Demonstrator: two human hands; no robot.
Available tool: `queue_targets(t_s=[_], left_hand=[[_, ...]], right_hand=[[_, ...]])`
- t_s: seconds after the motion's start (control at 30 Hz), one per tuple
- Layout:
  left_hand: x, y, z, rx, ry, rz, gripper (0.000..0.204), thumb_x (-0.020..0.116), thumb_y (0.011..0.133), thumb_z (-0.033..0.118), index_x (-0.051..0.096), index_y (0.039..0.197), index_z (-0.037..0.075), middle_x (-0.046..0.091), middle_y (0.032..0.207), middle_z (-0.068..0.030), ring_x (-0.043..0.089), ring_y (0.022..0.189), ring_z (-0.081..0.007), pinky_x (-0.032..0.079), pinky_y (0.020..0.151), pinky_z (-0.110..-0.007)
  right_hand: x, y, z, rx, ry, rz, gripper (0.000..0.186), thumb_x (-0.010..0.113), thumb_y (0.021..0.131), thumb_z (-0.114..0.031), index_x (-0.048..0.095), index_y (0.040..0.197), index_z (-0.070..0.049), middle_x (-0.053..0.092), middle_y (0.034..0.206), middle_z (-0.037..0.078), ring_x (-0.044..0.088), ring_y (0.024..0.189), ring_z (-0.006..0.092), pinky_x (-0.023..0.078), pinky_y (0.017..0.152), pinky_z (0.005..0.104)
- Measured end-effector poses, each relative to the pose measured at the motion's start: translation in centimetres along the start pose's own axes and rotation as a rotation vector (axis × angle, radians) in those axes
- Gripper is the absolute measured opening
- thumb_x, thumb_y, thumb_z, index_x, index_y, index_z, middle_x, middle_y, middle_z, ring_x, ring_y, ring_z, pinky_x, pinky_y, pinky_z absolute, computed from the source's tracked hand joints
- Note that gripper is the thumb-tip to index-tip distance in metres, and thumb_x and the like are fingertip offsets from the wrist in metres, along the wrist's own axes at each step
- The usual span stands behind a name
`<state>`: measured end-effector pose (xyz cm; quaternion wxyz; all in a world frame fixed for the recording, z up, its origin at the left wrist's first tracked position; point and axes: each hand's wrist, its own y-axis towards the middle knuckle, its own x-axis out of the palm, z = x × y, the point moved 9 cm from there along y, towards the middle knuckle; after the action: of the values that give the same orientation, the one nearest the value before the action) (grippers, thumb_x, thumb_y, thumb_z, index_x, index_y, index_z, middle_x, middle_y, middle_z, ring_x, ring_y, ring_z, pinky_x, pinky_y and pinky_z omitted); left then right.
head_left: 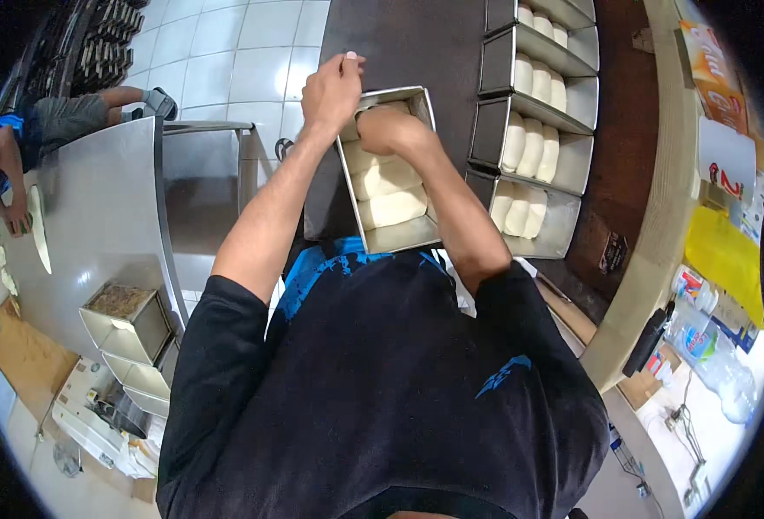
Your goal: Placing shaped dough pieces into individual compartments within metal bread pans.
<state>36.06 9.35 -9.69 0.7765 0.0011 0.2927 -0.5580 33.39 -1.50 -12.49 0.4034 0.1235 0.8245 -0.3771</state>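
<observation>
Dull metal loaf tin (pixel 396 235), smooth matt dough pieces (pixel 390 208), brushed steel table (pixel 105 216).

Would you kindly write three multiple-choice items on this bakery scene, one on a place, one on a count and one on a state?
1. Where is the right hand?
A. inside the near pan
B. on the steel table
C. on the floor tiles

2. How many dough pieces lie uncovered in the near pan, below the hands?
A. none
B. three
C. seven

3. How do the pans at right stand?
A. empty
B. filled with dough
C. stacked upside down

Answers:
1 A, the right hand presses down into the far end of the pan, while the left hand grips its far rim.
2 B, three pale pieces show in a row there.
3 B, each holds pale dough pieces side by side.
</observation>
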Motion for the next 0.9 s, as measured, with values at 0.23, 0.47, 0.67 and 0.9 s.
queue_targets(t_s=[0.23,0.47,0.67,0.9], left_hand=[[-0.1,-0.4,-1.1,-0.044,-0.199,0.025,0.05,0.036,0.108,0.038,0.076,0.112,0.009,0.077,0.096,-0.0028,0.067,0.088,-0.0224,0.051,0.084,-0.035],[-0.1,-0.3,-0.5,-0.029,-0.253,0.024,0.051,0.035,0.109,0.037,0.076,0.111,0.008,0.076,0.093,-0.0042,0.067,0.083,-0.0188,0.051,0.081,-0.033],[-0.1,-1.0,-1.1,-0.048,-0.242,0.03,0.053,0.034,0.11,0.038,0.077,0.11,0.007,0.075,0.09,-0.0043,0.067,0.082,-0.0191,0.051,0.081,-0.032],[0.0,1.0,-0.9,-0.022,-0.19,-0.015,0.055,0.032,0.11,0.039,0.077,0.108,0.008,0.076,0.09,-0.0047,0.068,0.083,-0.0213,0.051,0.084,-0.034]], right_hand=[[-0.4,-0.4,-0.3,0.038,0.06,-0.12,0.024,0.06,0.079,-0.012,0.076,0.083,0.006,0.074,0.082,0.022,0.067,0.071,0.0431,0.053,0.07,0.0492],[1.2,0.7,-0.1,-0.002,0.012,0.029,0.021,0.06,0.079,-0.009,0.076,0.084,0.004,0.075,0.085,0.022,0.069,0.075,0.0413,0.053,0.071,0.0484],[2.1,0.4,-0.5,-0.033,0.001,0.09,0.019,0.06,0.08,-0.008,0.076,0.086,0.002,0.075,0.087,0.021,0.068,0.077,0.0399,0.053,0.072,0.0479],[0.6,-0.2,-0.2,0.002,0.121,-0.019,0.019,0.063,0.079,-0.007,0.077,0.088,0.001,0.075,0.087,0.02,0.067,0.075,0.039,0.054,0.073,0.0478]])
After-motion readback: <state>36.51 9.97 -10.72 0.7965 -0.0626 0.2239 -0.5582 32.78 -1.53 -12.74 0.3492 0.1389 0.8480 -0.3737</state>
